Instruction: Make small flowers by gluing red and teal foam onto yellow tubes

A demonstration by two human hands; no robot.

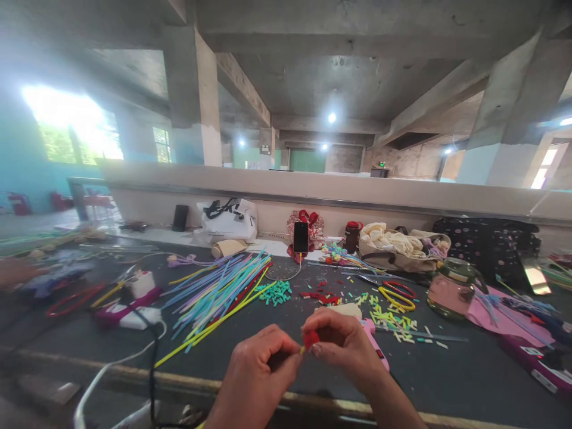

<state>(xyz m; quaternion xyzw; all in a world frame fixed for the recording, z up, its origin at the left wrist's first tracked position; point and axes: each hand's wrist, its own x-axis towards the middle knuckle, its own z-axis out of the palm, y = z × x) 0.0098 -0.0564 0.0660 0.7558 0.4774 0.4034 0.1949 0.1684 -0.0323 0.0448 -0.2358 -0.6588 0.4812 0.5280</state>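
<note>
Near the table's front edge, my right hand [337, 342] pinches a small red piece [311, 339] between thumb and fingers. My left hand [268, 363] is closed on a small yellow piece [302, 350] that meets the red one. Just beyond my right hand lies a pink glue gun [375, 345], partly hidden by it. Cut teal pieces [274, 292], red pieces [326, 297] and yellow-green pieces [393, 319] are scattered past my hands. A bundle of long coloured pipe cleaners [223, 292] lies to the left.
Scissors with yellow handles [397, 300] and a glass jug [452, 289] stand or lie to the right. A phone [301, 237] leans at the back. Power strips [129, 307] and cables are at the left, with a blurred person's hand [18, 271] beyond.
</note>
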